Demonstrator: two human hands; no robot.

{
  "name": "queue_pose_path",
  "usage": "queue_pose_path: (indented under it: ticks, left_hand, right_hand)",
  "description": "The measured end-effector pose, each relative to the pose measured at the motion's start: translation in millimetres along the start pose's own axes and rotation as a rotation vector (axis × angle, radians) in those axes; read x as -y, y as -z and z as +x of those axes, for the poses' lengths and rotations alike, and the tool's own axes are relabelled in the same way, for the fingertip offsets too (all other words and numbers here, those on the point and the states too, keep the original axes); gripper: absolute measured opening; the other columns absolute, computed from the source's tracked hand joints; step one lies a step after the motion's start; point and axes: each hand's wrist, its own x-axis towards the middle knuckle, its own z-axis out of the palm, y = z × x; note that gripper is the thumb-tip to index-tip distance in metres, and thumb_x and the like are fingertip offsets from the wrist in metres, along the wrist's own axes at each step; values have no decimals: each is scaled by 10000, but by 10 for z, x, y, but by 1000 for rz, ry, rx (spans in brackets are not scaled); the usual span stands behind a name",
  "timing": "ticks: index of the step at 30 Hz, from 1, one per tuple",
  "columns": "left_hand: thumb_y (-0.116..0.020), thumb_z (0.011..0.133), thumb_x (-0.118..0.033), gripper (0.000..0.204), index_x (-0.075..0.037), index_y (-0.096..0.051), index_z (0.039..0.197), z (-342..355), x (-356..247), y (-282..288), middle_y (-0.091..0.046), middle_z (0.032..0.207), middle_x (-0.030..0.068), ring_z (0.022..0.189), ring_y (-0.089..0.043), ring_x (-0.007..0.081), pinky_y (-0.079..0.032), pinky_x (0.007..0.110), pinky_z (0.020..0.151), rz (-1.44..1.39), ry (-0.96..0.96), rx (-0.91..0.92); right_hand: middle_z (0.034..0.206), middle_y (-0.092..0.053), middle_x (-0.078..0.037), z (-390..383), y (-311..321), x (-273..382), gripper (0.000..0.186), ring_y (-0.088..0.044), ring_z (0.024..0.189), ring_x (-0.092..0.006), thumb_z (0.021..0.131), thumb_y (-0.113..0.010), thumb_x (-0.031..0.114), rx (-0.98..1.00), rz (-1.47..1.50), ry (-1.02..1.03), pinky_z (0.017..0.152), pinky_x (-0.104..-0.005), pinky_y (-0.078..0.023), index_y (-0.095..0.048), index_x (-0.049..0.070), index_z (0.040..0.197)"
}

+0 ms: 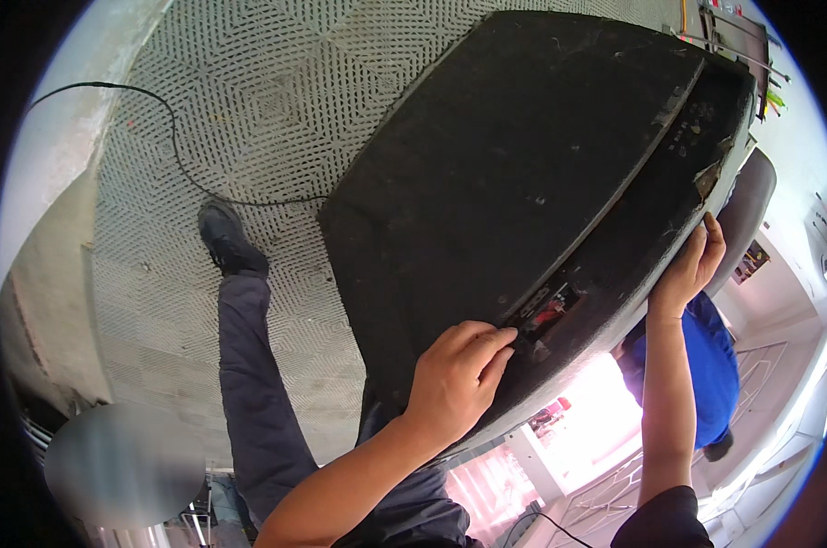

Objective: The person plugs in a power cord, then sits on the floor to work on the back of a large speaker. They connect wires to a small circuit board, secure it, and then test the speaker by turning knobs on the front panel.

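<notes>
A large black, scuffed panel-like piece (496, 173) with a long raised strip fills the middle of the view, tilted. Along its right side runs a recessed band, where a small opening (552, 310) shows something red. My left hand (459, 374) lies against the black surface beside this opening. Its fingers are pressed together at the strip's lower end; what they pinch, if anything, is hidden. Farther up, my right hand (687, 269) grips the piece's outer right edge, just below a torn, brownish patch (707, 181).
A patterned grey floor mat (249, 100) spreads at the left, under my shoe (226, 236). A thin black cable (174, 137) crosses it toward the piece's left corner. A round grey blurred object (126, 466) stands lower left. A person in blue (713, 374) is beyond my right arm.
</notes>
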Motion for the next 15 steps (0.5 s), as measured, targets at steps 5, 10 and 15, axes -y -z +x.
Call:
queue_pose_path:
  ticks: [5, 10, 15]
  left_hand:
    - [-822, 903, 6, 184, -37, -817, 1082, -61, -29, -50, -732, 1112, 123, 912, -762, 264, -618, 350, 794, -35, 9, 47]
    - [-824, 905, -8, 183, -38, -795, 1083, -134, -67, -109, -731, 1149, 145, 923, -768, 270, -617, 371, 803, -40, 13, 20]
    - [-827, 898, -38, 182, -49, -731, 1052, -47, -34, -128, -748, 1011, 130, 855, -752, 296, -606, 400, 745, 27, 41, -17]
  right_hand:
    - [1335, -629, -89, -19, -8, 8, 342, -580, 1182, -145, 1140, -571, 179, 8, 23, -23, 1087, -286, -438, -563, -26, 1413]
    - [1331, -628, -94, -10, 5, -1, 339, -578, 1176, -145, 1145, -556, 177, 8, 35, -32, 1087, -288, -441, -554, -31, 1414]
    - [1328, -630, -96, -1, 10, -20, 339, -583, 1170, -147, 1147, -557, 179, 19, 23, -7, 1086, -288, -443, -557, -35, 1410]
